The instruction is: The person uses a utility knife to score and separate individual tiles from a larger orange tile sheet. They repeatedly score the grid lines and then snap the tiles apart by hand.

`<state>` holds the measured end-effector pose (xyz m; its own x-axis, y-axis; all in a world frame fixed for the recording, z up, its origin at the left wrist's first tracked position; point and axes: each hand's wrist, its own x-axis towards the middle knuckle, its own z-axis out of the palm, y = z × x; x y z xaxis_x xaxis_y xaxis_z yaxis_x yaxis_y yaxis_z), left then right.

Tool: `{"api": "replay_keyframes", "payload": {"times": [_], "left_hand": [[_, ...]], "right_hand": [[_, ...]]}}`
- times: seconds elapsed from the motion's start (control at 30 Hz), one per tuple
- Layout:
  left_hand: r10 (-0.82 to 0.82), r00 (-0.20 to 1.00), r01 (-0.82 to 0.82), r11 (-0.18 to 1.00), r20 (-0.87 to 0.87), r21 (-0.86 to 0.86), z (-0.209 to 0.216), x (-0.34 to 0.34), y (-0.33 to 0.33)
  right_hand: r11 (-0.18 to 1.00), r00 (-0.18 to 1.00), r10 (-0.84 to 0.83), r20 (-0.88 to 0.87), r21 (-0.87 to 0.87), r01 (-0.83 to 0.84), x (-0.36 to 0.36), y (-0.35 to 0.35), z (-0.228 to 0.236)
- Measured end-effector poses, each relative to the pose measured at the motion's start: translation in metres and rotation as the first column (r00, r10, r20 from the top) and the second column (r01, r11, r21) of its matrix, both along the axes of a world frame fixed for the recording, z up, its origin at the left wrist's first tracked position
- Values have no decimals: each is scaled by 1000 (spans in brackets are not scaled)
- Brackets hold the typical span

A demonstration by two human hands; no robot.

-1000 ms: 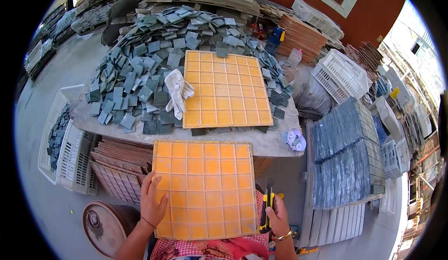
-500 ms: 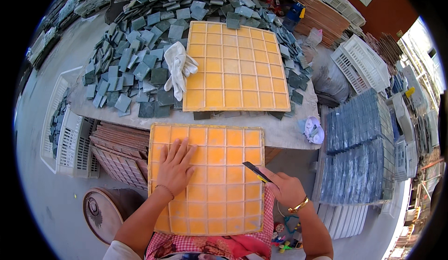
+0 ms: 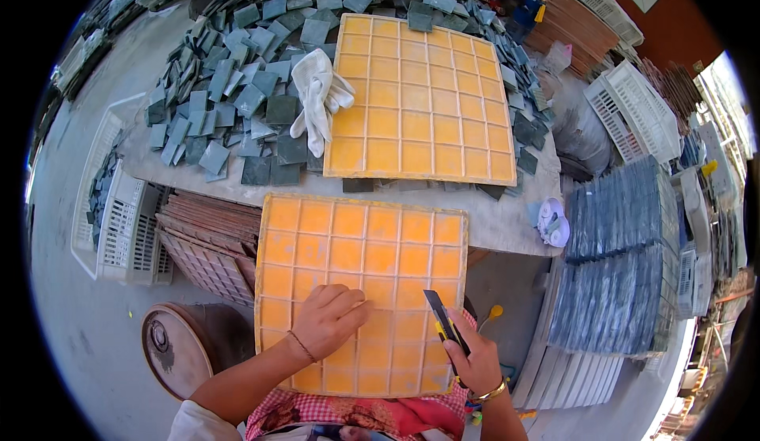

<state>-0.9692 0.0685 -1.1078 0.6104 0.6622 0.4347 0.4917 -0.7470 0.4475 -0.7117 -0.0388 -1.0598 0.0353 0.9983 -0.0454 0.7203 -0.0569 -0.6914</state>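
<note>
An orange grid tray (image 3: 380,239), divided into squares by pale raised ribs, lies over my lap and against the table's near edge. On its lower middle rests my left hand (image 3: 328,322), fingers curled together; whatever they may hold is hidden. In my right hand (image 3: 475,362), at the tray's right edge, is a utility knife (image 3: 446,320), black and yellow, blade pointing up and away. A second grid tray (image 3: 419,104), paler yellow, lies on the table beyond, with a green-grey stone tile (image 3: 420,17) on its far edge. White gloves (image 3: 321,96) overlap its left side.
Loose stone tiles (image 3: 229,77) heap over the table (image 3: 261,191). A purple-white tape roll (image 3: 552,223) sits at its right corner. Stacked tile sheets (image 3: 609,259) stand right, a brown drum (image 3: 178,354) and white crate (image 3: 134,219) left. Brown grid trays (image 3: 206,239) lean below.
My left hand has gone from flat with spread fingers to curled, moving right and nearer me. The knife has come nearer me and turned more upright. The whole view has shifted slightly.
</note>
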Motion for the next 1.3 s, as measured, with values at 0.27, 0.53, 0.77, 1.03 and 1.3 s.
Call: {"api": "replay_keyframes", "payload": {"times": [0.27, 0.53, 0.77, 1.03, 1.3], "left_hand": [[-85, 996, 86, 996, 5, -26, -9, 37, -7], [-157, 987, 156, 987, -43, -25, 1, 16, -13], [-395, 900, 397, 917, -181, -27, 14, -12, 2], [-399, 893, 411, 911, -207, 19, 8, -28, 5], [132, 961, -95, 983, 244, -157, 22, -30, 63]], "right_hand": [[989, 980, -148, -130, -18, 147, -4, -17, -4], [984, 973, -175, -152, -41, 171, -29, -26, -6], [989, 985, -146, -89, -31, 143, -58, -32, 2], [983, 981, -185, -63, -7, 185, -78, -38, 7], [978, 978, -205, -40, 20, 206, -66, -39, 6]]}}
